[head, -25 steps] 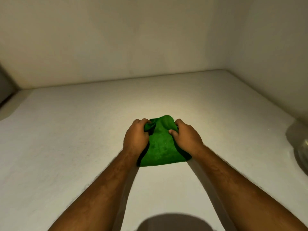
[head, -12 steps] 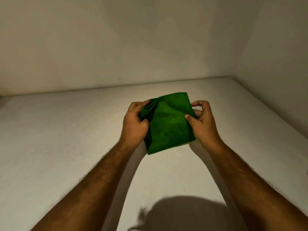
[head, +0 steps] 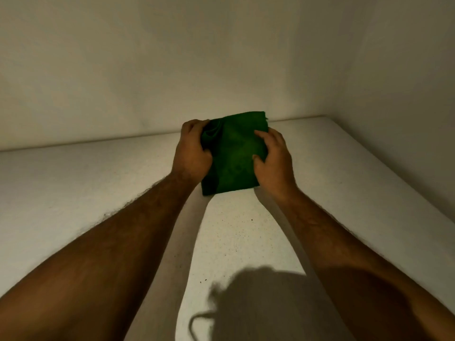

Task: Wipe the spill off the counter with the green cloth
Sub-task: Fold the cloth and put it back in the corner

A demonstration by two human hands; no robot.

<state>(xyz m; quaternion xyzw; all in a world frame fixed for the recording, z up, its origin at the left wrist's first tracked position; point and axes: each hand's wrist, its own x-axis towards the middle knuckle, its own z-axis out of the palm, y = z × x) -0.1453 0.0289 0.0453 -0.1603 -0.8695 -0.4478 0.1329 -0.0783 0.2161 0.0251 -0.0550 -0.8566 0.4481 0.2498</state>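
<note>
1. Nearest me I see one dark shadow (head: 261, 306) of a head on the pale counter (head: 73, 193), and two bare forearms reaching forward over it.
2. A scatter of small dark specks (head: 236, 232) lies on the counter between the forearms; I cannot tell whether they are the spill.
3. Next I count two hands and one green cloth (head: 234, 153), folded, held between them above the counter.
4. The left hand (head: 193, 152) is clenched on the cloth's bunched left edge.
5. The right hand (head: 274, 159) grasps its right edge, fingers spread over the front.
6. Farthest, two plain walls (head: 221, 57) meet in one corner.
</note>
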